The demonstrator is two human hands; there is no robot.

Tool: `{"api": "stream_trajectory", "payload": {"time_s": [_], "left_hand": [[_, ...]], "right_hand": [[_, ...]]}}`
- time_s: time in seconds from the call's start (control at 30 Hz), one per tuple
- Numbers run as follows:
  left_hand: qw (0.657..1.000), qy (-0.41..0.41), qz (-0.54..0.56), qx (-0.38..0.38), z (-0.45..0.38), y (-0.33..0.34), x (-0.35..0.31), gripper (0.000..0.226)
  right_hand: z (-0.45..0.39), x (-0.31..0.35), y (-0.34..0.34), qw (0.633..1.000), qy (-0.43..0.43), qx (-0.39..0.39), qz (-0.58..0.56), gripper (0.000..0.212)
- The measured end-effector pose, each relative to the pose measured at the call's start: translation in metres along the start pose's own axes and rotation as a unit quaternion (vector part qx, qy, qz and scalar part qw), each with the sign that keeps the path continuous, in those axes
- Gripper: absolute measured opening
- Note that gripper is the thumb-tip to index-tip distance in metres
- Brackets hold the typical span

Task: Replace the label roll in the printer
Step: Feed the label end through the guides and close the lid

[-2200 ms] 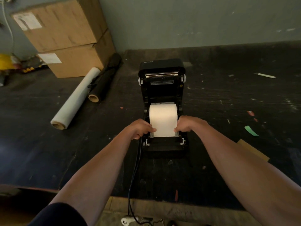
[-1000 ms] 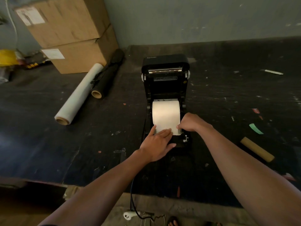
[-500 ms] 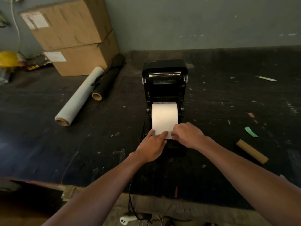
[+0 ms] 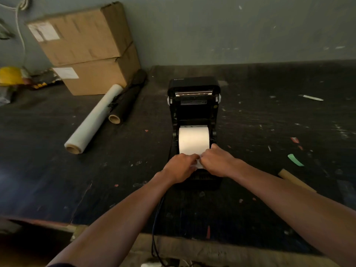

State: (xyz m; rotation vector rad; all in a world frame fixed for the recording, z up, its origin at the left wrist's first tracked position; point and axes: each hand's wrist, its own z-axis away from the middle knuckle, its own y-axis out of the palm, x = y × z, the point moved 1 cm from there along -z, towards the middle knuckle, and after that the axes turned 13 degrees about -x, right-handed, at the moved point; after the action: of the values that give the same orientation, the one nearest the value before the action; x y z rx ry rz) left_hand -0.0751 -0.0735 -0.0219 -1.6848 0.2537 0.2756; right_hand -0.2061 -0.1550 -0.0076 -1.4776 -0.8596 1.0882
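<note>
A: How does the printer look?
B: Black, lid raised away from the person, open bay facing up.
A: And inside?
B: A white label roll sits in the bay, its axis across the printer, paper leading toward the printer's front.
A: The hands?
B: Left hand and right hand both pinch the loose paper end at the printer's front.

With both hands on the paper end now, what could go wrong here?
1. Both hands, left hand and right hand, pinch the loose end of the label roll; an uneven pull may feed it crooked or tear it.
2. The printer lid stands open above; it might drop on the fingers.
</note>
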Motion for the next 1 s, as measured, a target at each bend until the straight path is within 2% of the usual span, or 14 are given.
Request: {"api": "stream_trajectory", "payload": {"time_s": [0.17,0.37,0.5,0.67,0.83,1.0], "left_hand": [[1.000,0.009,0.001,-0.009,-0.001,-0.002,0.000,0.037],[0.999,0.031,-0.005,-0.043,-0.001,-0.002,0.000,0.027],[0.991,0.082,-0.100,-0.033,-0.002,-0.003,-0.007,0.023],[0.974,0.089,-0.205,-0.024,0.001,-0.003,-0.008,0.016],[0.981,0.080,-0.164,-0.070,0.010,0.004,-0.003,0.019],[0.982,0.059,-0.133,-0.117,0.018,0.008,-0.007,0.024]], "right_hand": [[0.002,0.003,0.001,0.999,-0.016,-0.032,0.029,0.009],[0.007,0.006,0.009,0.998,0.039,-0.055,-0.021,0.011],[0.011,0.006,0.012,0.994,0.069,-0.062,-0.053,0.008],[0.015,0.001,0.010,0.990,0.082,-0.077,-0.082,0.008],[0.020,0.003,0.011,0.983,0.107,-0.098,-0.113,0.033],[0.025,0.010,0.013,0.982,0.107,-0.121,-0.097,0.031]]}}
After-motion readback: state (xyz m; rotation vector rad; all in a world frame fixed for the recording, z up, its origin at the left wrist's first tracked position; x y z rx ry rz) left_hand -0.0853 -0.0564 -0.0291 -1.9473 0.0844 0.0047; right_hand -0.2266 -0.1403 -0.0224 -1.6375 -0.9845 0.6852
